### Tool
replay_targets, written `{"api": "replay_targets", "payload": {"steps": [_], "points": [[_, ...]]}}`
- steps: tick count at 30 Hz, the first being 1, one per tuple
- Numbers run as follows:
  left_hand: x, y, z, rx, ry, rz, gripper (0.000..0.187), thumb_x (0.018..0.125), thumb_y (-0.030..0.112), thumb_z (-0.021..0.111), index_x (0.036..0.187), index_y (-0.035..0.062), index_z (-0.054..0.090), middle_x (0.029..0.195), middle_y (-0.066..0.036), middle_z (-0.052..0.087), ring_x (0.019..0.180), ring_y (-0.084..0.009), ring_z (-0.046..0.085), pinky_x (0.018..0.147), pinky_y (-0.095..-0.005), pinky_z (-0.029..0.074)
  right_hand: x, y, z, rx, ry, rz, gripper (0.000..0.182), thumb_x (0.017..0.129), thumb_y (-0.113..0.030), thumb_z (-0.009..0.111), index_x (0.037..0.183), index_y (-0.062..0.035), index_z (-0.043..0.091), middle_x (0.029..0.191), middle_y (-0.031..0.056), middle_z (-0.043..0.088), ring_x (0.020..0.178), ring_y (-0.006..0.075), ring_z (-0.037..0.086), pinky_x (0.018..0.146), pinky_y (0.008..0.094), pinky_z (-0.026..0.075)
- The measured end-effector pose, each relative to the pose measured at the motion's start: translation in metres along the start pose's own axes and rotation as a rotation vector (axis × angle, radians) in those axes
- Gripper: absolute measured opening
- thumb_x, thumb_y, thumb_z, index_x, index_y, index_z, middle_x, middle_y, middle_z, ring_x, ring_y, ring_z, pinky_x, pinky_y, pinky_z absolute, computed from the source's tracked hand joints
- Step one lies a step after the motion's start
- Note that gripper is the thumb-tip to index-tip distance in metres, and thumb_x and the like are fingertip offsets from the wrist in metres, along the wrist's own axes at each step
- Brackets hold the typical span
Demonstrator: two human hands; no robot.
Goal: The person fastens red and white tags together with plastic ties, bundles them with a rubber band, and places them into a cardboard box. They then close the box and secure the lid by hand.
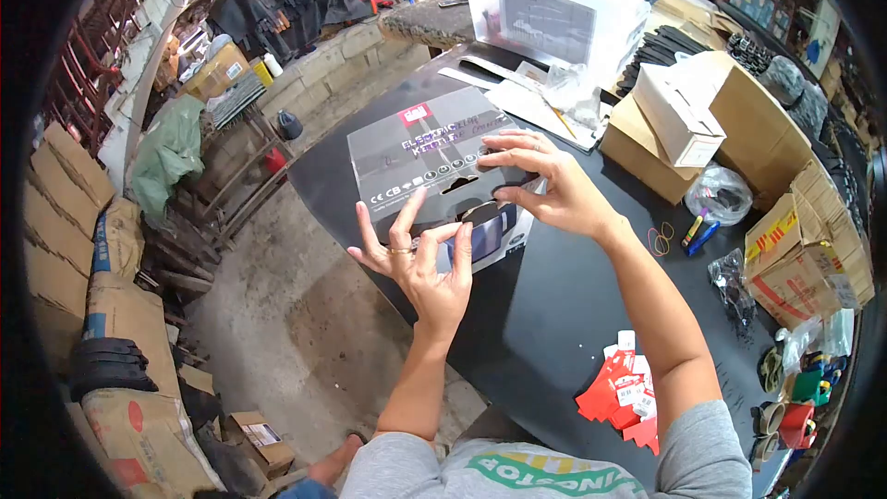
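A dark grey electric kettle box (370,148) lies on the black table, its printed top face up. Its front side has a cut-out handle slot and a small tab near the edge. My left hand (416,263) is at the front left edge, fingers spread over the box and thumb by the tab. My right hand (554,185) grips the front right corner, with fingers bent over the top and thumb near the slot. Whether either hand pinches the tab is hard to make out.
Red and white tags (624,393) lie on the black table (545,314) near my right arm. A clear plastic bin (554,14) stands behind the box. To the right are open cardboard boxes (665,120), markers (699,237) and tape rolls (796,425). Cartons (129,314) are stacked at left.
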State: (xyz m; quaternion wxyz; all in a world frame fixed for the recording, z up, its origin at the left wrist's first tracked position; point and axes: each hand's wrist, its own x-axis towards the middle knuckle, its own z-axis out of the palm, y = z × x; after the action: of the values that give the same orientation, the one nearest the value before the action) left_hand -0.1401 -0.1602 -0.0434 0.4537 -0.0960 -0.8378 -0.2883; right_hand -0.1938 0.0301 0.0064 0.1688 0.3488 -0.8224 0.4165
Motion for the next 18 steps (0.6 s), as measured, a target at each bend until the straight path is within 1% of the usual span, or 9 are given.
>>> {"api": "replay_targets", "payload": {"steps": [2, 4, 6, 10, 12, 13, 15, 18], "points": [[0.000, 0.000, 0.000, -0.014, 0.010, -0.001, 0.012, 0.077, 0.023, 0.074, 0.071, 0.0188, 0.065, 0.131, 0.006, 0.052, 0.140, -0.0381, 0.018, 0.104, -0.0703, 0.002, 0.003, -0.001, 0.000, 0.010, 0.014, 0.050, 0.044, 0.071, -0.008, 0.075, 0.113, -0.0120, 0.066, 0.126, 0.0119, 0.057, 0.123, 0.0291, 0.046, 0.103, 0.0394, 0.037], [0.001, -0.003, 0.001, -0.079, 0.010, -0.015, 0.014, 0.078, 0.026, 0.074, 0.070, 0.0191, 0.065, 0.129, 0.005, 0.053, 0.139, -0.0380, 0.018, 0.108, -0.0624, -0.005, 0.007, 0.001, -0.004, 0.028, -0.012, 0.051, 0.043, 0.070, -0.008, 0.075, 0.113, -0.0123, 0.067, 0.125, 0.0120, 0.057, 0.122, 0.0289, 0.048, 0.103, 0.0392, 0.038], [0.003, -0.004, 0.000, -0.079, 0.018, 0.000, 0.014, 0.078, 0.026, 0.075, 0.070, 0.0192, 0.065, 0.129, 0.005, 0.053, 0.139, -0.0378, 0.018, 0.108, -0.0622, -0.005, 0.012, 0.004, -0.006, 0.055, -0.028, 0.055, 0.042, 0.070, -0.006, 0.074, 0.111, -0.0128, 0.069, 0.122, 0.0124, 0.060, 0.120, 0.0287, 0.050, 0.101, 0.0382, 0.039], [0.001, -0.006, -0.001, -0.101, 0.005, 0.012, 0.014, 0.077, 0.026, 0.075, 0.070, 0.0196, 0.065, 0.130, 0.005, 0.053, 0.139, -0.0377, 0.018, 0.108, -0.0611, -0.004, 0.016, 0.010, -0.005, 0.034, -0.038, 0.106, 0.041, 0.069, -0.004, 0.074, 0.108, -0.0157, 0.071, 0.123, 0.0107, 0.060, 0.120, 0.0298, 0.050, 0.102, 0.0381, 0.040], [0.001, -0.007, 0.000, -0.115, 0.005, 0.011, 0.014, 0.077, 0.026, 0.075, 0.070, 0.0197, 0.065, 0.130, 0.005, 0.053, 0.139, -0.0378, 0.018, 0.109, -0.0609, -0.004, 0.014, 0.011, -0.005, -0.040, -0.056, 0.049, 0.040, 0.070, -0.004, 0.074, 0.108, -0.0179, 0.071, 0.125, 0.0087, 0.060, 0.121, 0.0301, 0.049, 0.102, 0.0385, 0.039], [-0.001, -0.008, 0.000, -0.119, -0.003, 0.013, 0.014, 0.077, 0.025, 0.075, 0.070, 0.0197, 0.065, 0.130, 0.004, 0.053, 0.139, -0.0379, 0.017, 0.109, -0.0608, -0.004, 0.013, 0.012, -0.005, -0.040, -0.057, 0.049, 0.040, 0.070, -0.004, 0.074, 0.108, -0.0179, 0.071, 0.125, 0.0087, 0.060, 0.121, 0.0301, 0.049, 0.102, 0.0385, 0.039], [-0.002, -0.009, 0.000, -0.121, -0.011, 0.013, 0.014, 0.076, 0.025, 0.076, 0.070, 0.0197, 0.065, 0.130, 0.004, 0.053, 0.139, -0.0380, 0.017, 0.109, -0.0606, -0.004, 0.009, 0.012, -0.007, -0.020, -0.084, 0.082, 0.039, 0.072, -0.003, 0.072, 0.109, -0.0167, 0.071, 0.128, 0.0065, 0.059, 0.125, 0.0279, 0.046, 0.104, 0.0394, 0.036], [0.000, -0.006, 0.000, -0.116, -0.005, 0.003, 0.014, 0.076, 0.024, 0.075, 0.069, 0.0194, 0.064, 0.132, 0.001, 0.051, 0.139, -0.0387, 0.017, 0.108, -0.0616, -0.002, 0.008, 0.013, -0.006, -0.024, -0.090, 0.103, 0.037, 0.075, -0.002, 0.070, 0.109, -0.0164, 0.071, 0.125, 0.0048, 0.060, 0.126, 0.0280, 0.045, 0.104, 0.0395, 0.036]]}}
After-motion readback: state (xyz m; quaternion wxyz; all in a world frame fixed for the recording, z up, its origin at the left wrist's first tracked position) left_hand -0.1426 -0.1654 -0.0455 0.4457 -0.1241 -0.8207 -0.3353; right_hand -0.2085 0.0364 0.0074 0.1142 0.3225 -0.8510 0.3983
